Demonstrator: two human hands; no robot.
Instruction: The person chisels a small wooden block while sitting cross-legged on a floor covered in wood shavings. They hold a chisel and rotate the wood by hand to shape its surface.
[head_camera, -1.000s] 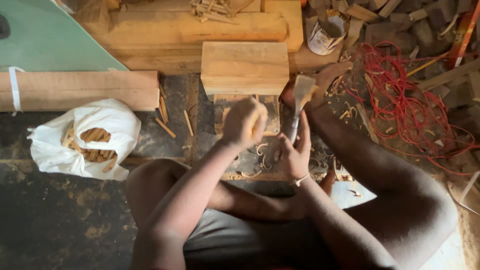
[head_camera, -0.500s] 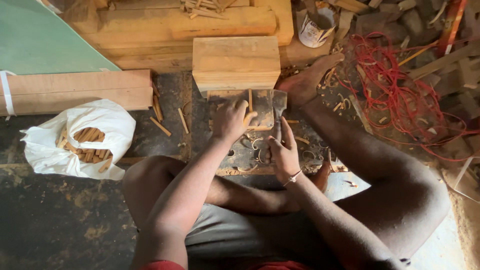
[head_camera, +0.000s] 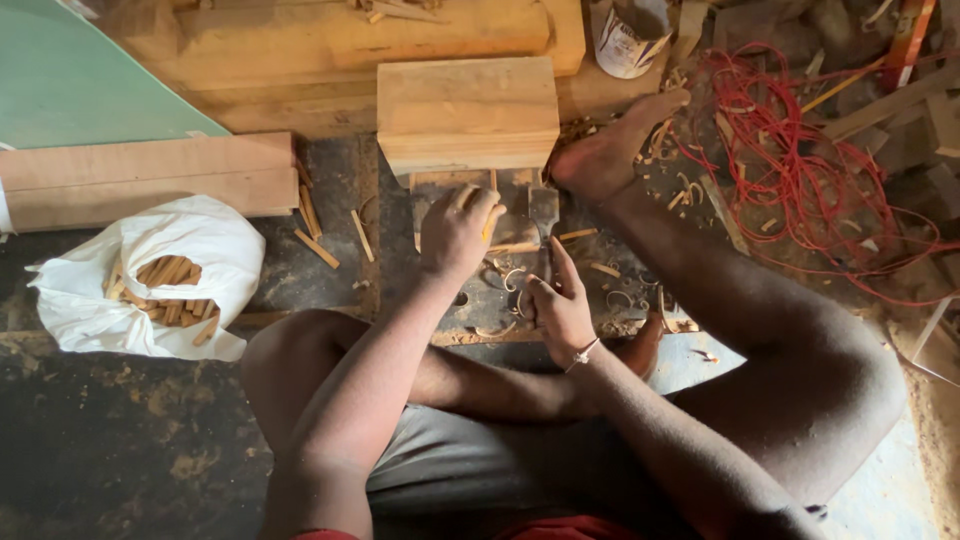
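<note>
Just above the middle of the frame, the left hand (head_camera: 458, 232) is curling into a loose fist around a small wooden piece (head_camera: 489, 226), of which only a pale yellowish sliver is showing between the fingers; its full shape and long axis cannot be told. The piece is sitting on a dark, worn work board (head_camera: 470, 290) littered with curled shavings. Just to the right and slightly lower, the right hand (head_camera: 560, 312) is closing around the handle of a chisel (head_camera: 543, 225), thumb and fingers wrapped tight. The chisel is looking like a flat, dull metal blade with a broad end; its long axis is running nearly up and down in the frame, with the blade end pointing toward the top, just beside the fisted left hand.

Directly above both hands, a pale rectangular wood block (head_camera: 468, 112) is lying across the board's upper edge. The person's bare foot (head_camera: 612, 152) is resting to the right of that block. At the left of the frame a white bag (head_camera: 140, 275) is lying open, holding short wooden sticks. Tangled red cord (head_camera: 800, 150) is filling the upper right, and a tin can (head_camera: 628, 38) is standing at the top.
</note>
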